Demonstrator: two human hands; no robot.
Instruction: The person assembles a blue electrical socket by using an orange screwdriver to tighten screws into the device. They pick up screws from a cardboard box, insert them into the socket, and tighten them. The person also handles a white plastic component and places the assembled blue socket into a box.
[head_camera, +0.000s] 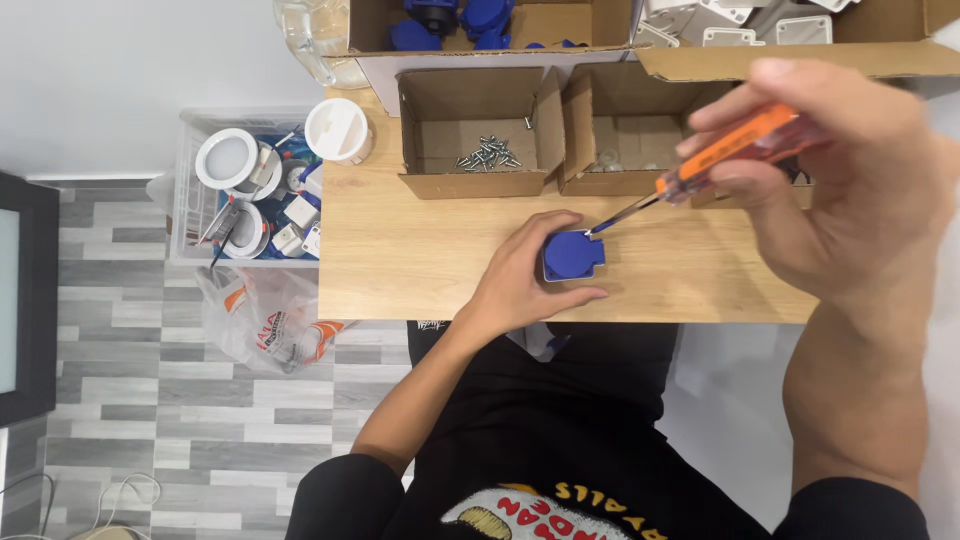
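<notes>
My left hand (522, 283) grips a small blue square plastic part (573, 255) and holds it down on the wooden table (400, 250). My right hand (840, 190) is raised close to the camera and holds an orange-handled screwdriver (730, 150). Its metal tip touches the top right corner of the blue part.
Two small open cardboard boxes stand behind the part: one with several screws (487, 153), one with small clear pieces (625, 155). Larger boxes with blue parts (460, 20) and white parts (740, 20) sit further back. A clear bin of white fittings (250, 190) and a plastic bag (265, 320) sit left on the floor.
</notes>
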